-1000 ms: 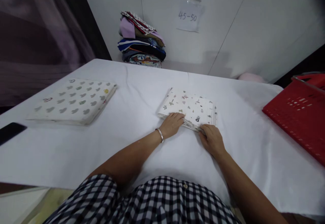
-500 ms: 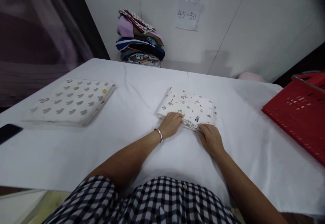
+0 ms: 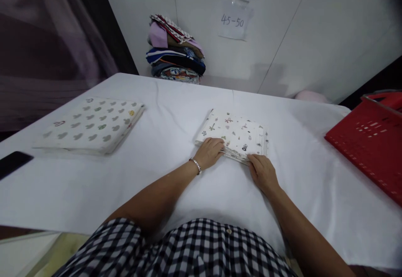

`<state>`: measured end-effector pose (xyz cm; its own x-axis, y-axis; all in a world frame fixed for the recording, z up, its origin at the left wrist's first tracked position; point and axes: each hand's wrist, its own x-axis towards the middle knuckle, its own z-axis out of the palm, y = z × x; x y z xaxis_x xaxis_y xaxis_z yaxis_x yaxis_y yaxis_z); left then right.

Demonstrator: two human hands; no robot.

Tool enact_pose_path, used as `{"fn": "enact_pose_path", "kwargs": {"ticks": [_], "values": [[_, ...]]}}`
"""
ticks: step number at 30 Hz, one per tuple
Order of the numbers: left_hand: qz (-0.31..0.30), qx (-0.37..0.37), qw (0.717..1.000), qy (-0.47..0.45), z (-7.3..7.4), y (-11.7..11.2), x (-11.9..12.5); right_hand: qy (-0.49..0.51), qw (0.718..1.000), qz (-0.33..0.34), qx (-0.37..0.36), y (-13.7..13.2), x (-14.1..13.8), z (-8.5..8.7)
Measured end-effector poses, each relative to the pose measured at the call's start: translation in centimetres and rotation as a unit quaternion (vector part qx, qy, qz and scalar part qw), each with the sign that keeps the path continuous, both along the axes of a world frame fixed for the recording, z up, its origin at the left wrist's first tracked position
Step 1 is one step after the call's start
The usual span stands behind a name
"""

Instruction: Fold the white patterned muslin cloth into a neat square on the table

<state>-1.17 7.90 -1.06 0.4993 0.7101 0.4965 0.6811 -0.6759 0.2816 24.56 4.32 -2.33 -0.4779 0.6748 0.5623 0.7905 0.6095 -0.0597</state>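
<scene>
A white folded cloth [image 3: 234,132] with small plant-like prints lies in several layers on the white-covered table [image 3: 150,193]. At its near left edge my left hand [image 3: 210,152], with a bracelet at the wrist, grips the layers, fingers on top and thumb side hidden. My right hand [image 3: 263,171] is closed on the near right corner, fingertips over the upper layer. Between the two hands the stacked fold edges show. Off to the left, apart from both hands, rests another folded cloth [image 3: 94,124] with grey mushroom-like prints.
A red plastic basket [image 3: 370,138] stands at the right. A dark phone-like object [image 3: 14,164] lies at the left edge. Behind the table, a stack of folded fabrics [image 3: 176,55] sits against the wall [image 3: 282,0], where paper signs [image 3: 234,20] hang.
The view has shifted slightly. Both hands remain at the near edge of the folded cloth, with only a slight shift of the fingers; the cloth lies practically the same.
</scene>
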Motion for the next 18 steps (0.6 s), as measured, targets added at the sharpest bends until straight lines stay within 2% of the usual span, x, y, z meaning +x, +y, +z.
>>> {"fn": "enact_pose_path", "kwargs": {"ticks": [7,18], "values": [[0.03,0.003,0.999,0.021,-0.2,0.2,-1.5,0.014,1.0,0.005,0.007,0.0,0.0,0.2],[0.058,0.01,0.996,0.062,-0.1,0.2,-1.6,0.01,1.0,0.011,0.013,0.0,0.1,0.0]]}}
